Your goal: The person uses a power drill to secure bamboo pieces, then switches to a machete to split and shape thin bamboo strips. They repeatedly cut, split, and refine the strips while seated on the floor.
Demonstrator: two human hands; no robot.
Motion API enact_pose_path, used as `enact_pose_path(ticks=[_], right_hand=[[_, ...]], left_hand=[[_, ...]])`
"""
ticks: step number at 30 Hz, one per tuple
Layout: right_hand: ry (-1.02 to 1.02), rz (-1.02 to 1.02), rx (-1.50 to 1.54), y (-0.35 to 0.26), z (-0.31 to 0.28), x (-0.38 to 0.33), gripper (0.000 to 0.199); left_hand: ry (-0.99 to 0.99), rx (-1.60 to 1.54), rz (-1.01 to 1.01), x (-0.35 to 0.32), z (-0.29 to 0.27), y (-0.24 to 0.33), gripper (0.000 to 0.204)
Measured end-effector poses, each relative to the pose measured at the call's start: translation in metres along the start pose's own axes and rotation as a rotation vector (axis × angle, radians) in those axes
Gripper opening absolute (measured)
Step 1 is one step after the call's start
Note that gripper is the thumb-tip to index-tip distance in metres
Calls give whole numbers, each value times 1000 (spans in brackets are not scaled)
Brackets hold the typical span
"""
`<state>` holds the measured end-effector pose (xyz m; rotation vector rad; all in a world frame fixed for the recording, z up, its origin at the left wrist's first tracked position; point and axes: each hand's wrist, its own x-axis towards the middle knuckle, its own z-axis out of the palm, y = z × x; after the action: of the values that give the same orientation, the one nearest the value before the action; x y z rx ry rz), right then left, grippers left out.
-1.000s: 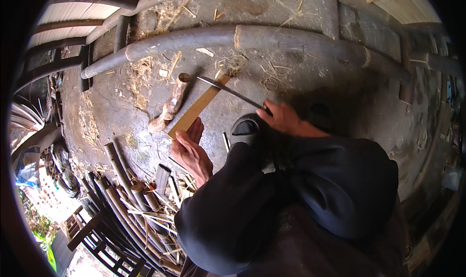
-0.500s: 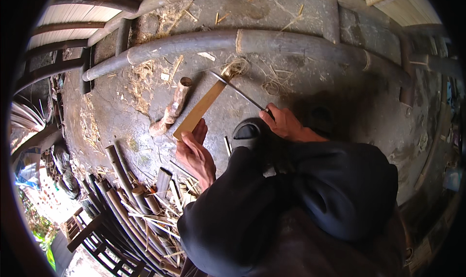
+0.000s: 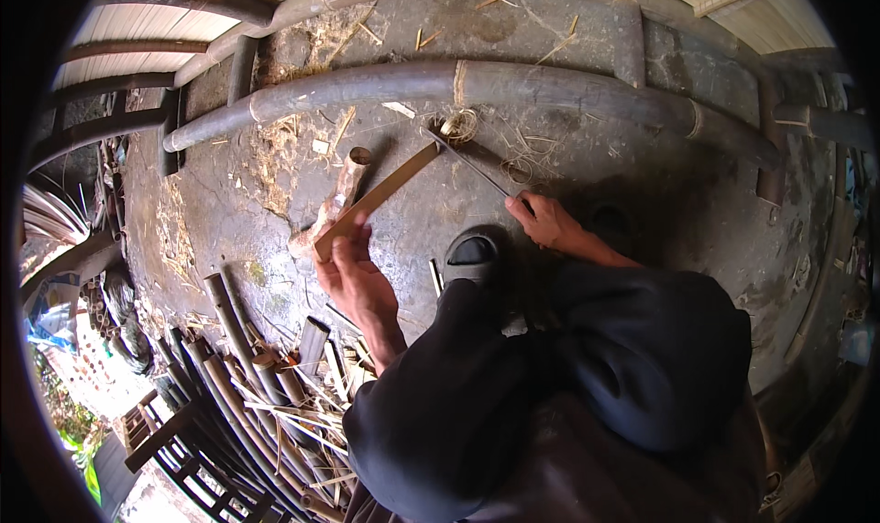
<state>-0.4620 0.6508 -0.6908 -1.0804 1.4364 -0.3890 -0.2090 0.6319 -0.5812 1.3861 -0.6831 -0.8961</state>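
Observation:
My left hand (image 3: pixel 359 280) is closed on the near end of a flat bamboo slat (image 3: pixel 390 187), which slants away to the upper right. The slat is turned partly onto its edge. In my right hand (image 3: pixel 550 222) is a long-bladed knife (image 3: pixel 478 170), gripped by its handle. The blade reaches up and left to the slat's far end, where it appears to touch. Curled shavings (image 3: pixel 460 125) lie just beyond that end. A knobbly, bent piece of bamboo (image 3: pixel 341 191) lies on the floor, partly behind the slat.
Across the far side runs a thick bamboo rail (image 3: pixel 385 81). Bamboo poles (image 3: pixel 240 413) and thin strips are heaped at lower left. My shod foot (image 3: pixel 472 253) rests on the concrete floor (image 3: pixel 247 193), with scattered chips farther left.
The slat has rolled from its pale broad face toward its edge. My left hand has shifted slightly left and turned with it. The knife stays at the slat's far end.

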Motion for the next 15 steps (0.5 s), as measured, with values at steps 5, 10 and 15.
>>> enact_pose_path(ticks=[5,10,15], right_hand=[[67,-191,-119,-15,-3,-7,46],[-203,-355,-109,-42,6,-31,42],[-44,-228,-171,-9,11,-3,43]], left_hand=[[-68,195,23,5,-16,1,30],[-207,340,-69,-12,-17,14,38],[-141,422,-26,-28,-7,9,39]])
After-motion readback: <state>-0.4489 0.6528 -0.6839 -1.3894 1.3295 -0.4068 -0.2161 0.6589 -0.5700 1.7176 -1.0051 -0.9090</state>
